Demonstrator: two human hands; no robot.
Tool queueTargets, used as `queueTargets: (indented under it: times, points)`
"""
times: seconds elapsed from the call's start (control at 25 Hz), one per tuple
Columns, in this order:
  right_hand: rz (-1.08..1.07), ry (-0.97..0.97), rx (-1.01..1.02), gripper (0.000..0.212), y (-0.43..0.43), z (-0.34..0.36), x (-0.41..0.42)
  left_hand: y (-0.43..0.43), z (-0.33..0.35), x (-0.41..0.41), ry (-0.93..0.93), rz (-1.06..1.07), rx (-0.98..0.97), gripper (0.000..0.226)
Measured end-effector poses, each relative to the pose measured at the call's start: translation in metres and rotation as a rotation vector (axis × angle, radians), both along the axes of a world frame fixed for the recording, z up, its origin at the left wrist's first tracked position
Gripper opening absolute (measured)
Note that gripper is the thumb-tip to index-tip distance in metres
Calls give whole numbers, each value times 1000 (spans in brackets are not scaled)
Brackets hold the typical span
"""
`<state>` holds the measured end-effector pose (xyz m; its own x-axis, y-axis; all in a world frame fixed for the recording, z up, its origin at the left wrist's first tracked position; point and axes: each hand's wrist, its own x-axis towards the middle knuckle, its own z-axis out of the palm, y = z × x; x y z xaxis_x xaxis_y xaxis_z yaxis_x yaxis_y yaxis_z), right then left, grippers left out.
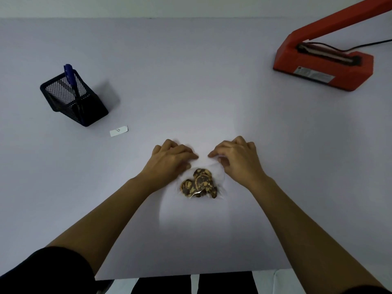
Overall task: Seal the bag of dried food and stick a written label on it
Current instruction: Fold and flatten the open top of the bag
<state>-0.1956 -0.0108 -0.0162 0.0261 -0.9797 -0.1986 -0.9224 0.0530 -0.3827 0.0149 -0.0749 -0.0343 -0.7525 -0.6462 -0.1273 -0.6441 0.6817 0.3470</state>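
Observation:
A clear plastic bag (219,174) lies flat on the table in front of me, holding several brown-and-tan dried slices (200,183) in its near end. My left hand (169,161) pinches the bag's far left edge with curled fingers. My right hand (237,158) grips the far right edge the same way. A small white label (118,131) lies on the table to the left. A blue pen (70,76) stands in a black mesh holder (72,98) at the far left. A red heat sealer (324,66) sits at the far right with its arm raised.
The pale table (191,81) stretches wide between the holder and the sealer. A black cable (369,44) runs from the sealer off the right edge. The table's near edge (191,274) lies just below my forearms.

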Motion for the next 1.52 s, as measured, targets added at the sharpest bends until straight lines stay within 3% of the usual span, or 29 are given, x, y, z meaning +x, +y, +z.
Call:
queueTargets:
  times: [0.2,0.48,0.56,0.72,1.0,1.36,1.52]
  points:
    - [-64,96,26,34,1,-2,-6,-2,-2,4,-68,69,-22,52]
    - [-104,152,-27,58,2,-4,-5,-5,2,4,-107,234,62,70]
    - [-22,136,-109,51,3,-6,-2,-1,2,2,-76,174,-9,62]
    - [132,113,-183,33,5,-14,-1,1,-6,5,29,-65,-174,25]
    - [135,152,-196,36,5,-17,-2,-1,-6,7,-44,5,-130,41]
    - [66,160,-8,50,-4,-10,-3,-14,4,1,-144,107,7,64]
    - [-9,21,152,65,-17,-5,-7,-23,16,-9,-198,105,42,71]
